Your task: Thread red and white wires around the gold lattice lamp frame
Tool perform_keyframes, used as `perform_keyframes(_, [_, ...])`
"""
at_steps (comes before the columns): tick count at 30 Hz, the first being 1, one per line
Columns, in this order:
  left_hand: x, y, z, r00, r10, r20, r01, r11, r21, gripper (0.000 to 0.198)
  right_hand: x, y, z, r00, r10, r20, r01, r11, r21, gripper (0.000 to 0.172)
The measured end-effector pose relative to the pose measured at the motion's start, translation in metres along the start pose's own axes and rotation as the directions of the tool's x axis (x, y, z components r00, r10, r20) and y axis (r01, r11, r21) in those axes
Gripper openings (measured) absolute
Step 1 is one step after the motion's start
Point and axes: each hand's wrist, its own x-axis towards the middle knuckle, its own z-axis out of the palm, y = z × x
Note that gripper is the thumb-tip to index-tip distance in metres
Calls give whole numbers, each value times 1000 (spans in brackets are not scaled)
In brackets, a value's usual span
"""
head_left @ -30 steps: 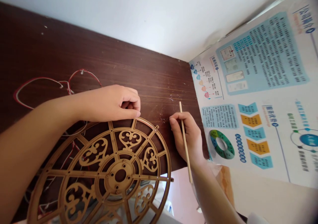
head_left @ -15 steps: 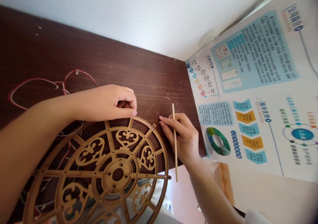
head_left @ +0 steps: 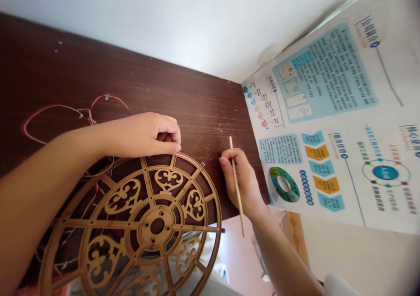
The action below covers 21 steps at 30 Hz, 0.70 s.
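My left hand lies curled on the dark wood tabletop, its knuckles just beyond the rim of a gold openwork wheel. Nothing shows in its fingers. The wheel has spokes, scrollwork panels and a central hub with a round hole, and its lower part runs out of view. My right hand rests right of the rim, gripping a thin wooden stick. Red and white wires lie looped on the table beyond my left forearm, and more show through the wheel's openings.
The table's corner and edges meet a white wall and a blue-and-orange printed poster on the right. Below the table's edge, a pale floor and a tan cardboard piece show.
My right hand's fingers have drawn back from the wheel and curled, and the stick's lower end has swung right. My left hand and the wheel have barely moved.
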Motion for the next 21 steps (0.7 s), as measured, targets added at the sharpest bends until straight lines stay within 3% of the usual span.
perform_keyframes(4, [0, -1, 0, 1000, 8, -6, -8, 1000, 3, 31, -8, 5, 2, 991, 6, -134, 7, 995, 97, 13])
perform_keyframes(14, [-2, 5, -3, 1000, -9, 19, 9, 1000, 7, 28, -5, 2, 0, 972, 210, -106, -167, 933, 320, 14])
perform_keyframes(21, [-5, 10, -4, 1000, 3, 22, -3, 1000, -23, 27, 0, 5, -4, 988, 136, -68, -113, 958, 263, 2])
